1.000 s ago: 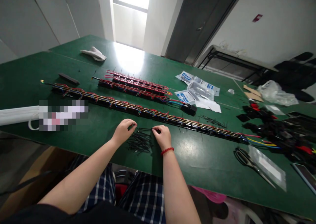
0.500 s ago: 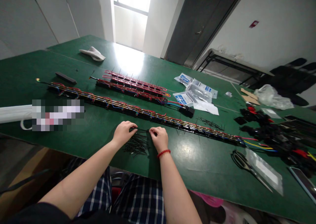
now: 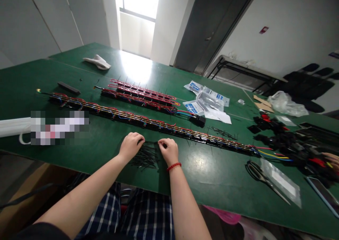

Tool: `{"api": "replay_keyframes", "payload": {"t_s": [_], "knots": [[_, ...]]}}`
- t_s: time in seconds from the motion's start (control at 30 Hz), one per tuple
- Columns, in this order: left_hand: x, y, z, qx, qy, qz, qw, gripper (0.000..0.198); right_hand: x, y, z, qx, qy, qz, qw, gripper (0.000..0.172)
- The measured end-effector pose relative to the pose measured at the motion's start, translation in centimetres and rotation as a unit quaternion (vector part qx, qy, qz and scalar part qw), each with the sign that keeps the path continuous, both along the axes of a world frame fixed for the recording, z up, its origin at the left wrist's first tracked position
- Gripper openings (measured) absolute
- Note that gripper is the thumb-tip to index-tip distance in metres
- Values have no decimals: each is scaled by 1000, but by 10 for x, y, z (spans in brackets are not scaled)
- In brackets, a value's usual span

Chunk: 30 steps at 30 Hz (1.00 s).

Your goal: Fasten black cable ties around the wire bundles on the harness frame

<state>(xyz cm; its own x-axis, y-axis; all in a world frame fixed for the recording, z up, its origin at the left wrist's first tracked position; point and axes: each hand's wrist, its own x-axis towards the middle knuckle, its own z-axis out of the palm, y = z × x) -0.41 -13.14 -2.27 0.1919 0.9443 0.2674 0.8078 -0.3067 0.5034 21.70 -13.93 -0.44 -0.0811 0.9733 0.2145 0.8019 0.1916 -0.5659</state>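
Left hand (image 3: 130,148) and right hand (image 3: 169,151): fingers pinched, seemingly on one tie (image 3: 151,142) | our tie pile (image 3: 145,158) near | bag (image 3: 296,199) holds white slip (image 3: 280,181)

no readable text on packet labels (image 3: 194,108)

landmark: pile of black strips (image 3: 145,157). vs one second earlier, left hand (image 3: 130,148) slightly closer to the pile's far edge; gap between its fingers (image 3: 140,137) and those of the right hand (image 3: 170,152) narrower. new, well right of the pile, at the red-and-black parts (image 3: 302,158): another person's hand (image 3: 332,161), partly in view. head view turned slightly right.
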Motion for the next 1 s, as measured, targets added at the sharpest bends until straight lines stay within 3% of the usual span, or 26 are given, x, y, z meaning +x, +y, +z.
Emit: {"api": "replay_keyframes", "payload": {"t_s": [0.27,0.57,1.0], "knots": [[5,0,1,-8,31,12,999,11,4,3,-7,3,56,-7,998,13],[2,-1,2,-11,-57,22,998,17,5,1,-9,11,106,-7,994,18],[2,-2,7,-23,-94,17,995,14,8,-1,-7,3,139,1,990,22]]}}
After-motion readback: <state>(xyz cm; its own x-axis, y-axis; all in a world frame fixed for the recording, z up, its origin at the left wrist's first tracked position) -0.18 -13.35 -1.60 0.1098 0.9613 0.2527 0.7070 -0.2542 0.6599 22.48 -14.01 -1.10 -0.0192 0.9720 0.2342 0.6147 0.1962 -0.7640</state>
